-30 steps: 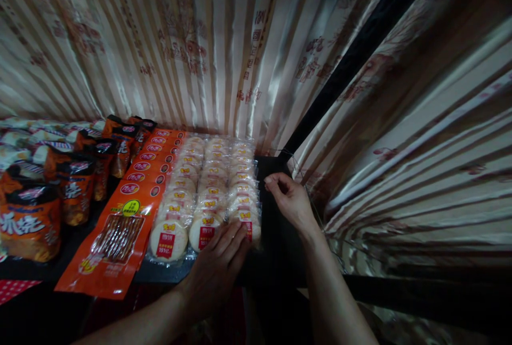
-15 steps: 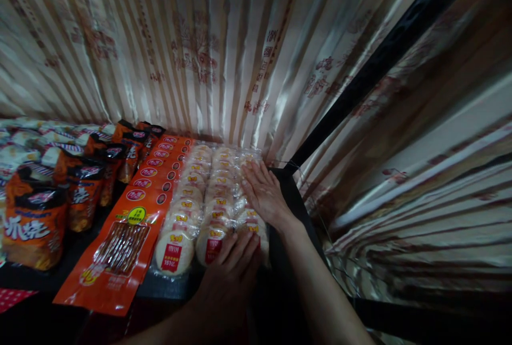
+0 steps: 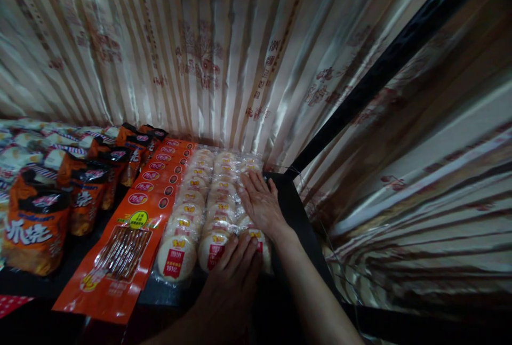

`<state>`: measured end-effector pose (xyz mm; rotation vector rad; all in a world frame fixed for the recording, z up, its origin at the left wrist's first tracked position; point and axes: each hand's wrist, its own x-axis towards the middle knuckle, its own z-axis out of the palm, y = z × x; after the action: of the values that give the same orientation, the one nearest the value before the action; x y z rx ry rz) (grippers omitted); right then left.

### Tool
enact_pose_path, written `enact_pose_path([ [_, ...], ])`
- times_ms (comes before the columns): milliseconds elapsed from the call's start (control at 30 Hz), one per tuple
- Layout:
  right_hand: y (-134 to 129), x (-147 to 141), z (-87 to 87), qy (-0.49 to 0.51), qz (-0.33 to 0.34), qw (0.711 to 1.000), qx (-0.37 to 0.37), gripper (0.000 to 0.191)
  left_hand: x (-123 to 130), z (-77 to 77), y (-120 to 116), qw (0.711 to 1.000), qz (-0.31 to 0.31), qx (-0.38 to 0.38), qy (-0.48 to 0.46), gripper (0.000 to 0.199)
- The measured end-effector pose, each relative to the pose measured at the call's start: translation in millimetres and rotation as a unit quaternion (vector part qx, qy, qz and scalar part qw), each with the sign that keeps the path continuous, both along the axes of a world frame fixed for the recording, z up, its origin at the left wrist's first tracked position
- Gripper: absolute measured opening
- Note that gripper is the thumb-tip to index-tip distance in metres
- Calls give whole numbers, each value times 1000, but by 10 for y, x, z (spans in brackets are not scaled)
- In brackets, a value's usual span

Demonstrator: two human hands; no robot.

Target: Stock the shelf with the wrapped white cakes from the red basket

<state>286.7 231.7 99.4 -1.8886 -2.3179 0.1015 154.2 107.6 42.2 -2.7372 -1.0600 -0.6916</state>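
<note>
Rice cracker packs [image 3: 176, 255] in clear wrappers lie overlapped in three rows on a black shelf board. My right hand [image 3: 262, 203] rests flat on the rightmost row, fingers stretched out and pointing away from me. Nearer to me, my left hand [image 3: 232, 275] lies over the front packs of the right and middle rows, its fingers extended on the wrappers. Neither hand has its fingers wrapped round anything. Parts of the packs beneath both palms are hidden. To the left are overlapped orange snack packets [image 3: 124, 251], the front one with a clear window showing brown sticks.
Orange-and-black snack bags [image 3: 38, 227] stand farther left, with white wrapped packets [image 3: 24, 155] behind them. A pleated, printed curtain [image 3: 196, 51] hangs at the back and right. A black post [image 3: 372, 67] rises diagonally from the shelf's right corner [image 3: 286, 177].
My right hand has shifted slightly nearer along the right row, showing more of the back pack. The left hand stays over the front packs. The view has moved slightly.
</note>
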Motion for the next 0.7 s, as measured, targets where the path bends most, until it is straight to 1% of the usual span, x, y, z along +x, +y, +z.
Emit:
enact_pose_path([
  [133, 80, -51, 27, -13, -9, 1000, 15, 60, -6, 26, 6, 1000, 8, 3, -2, 50],
  [267, 167, -93, 6, -12, -20, 1000, 4, 63, -4, 51, 15, 1000, 26, 1, -6, 48],
  [467, 260, -100, -8, -18, -28, 999, -6, 69, -5, 34, 9, 1000, 24, -3, -10, 49],
  [600, 310, -138, 26, -18, -24, 1000, 7, 66, -4, 26, 9, 999, 31, -7, -16, 49],
  [700, 334, -169, 33, -22, -23, 999, 2, 65, 2, 25, 20, 999, 41, -5, -24, 47],
])
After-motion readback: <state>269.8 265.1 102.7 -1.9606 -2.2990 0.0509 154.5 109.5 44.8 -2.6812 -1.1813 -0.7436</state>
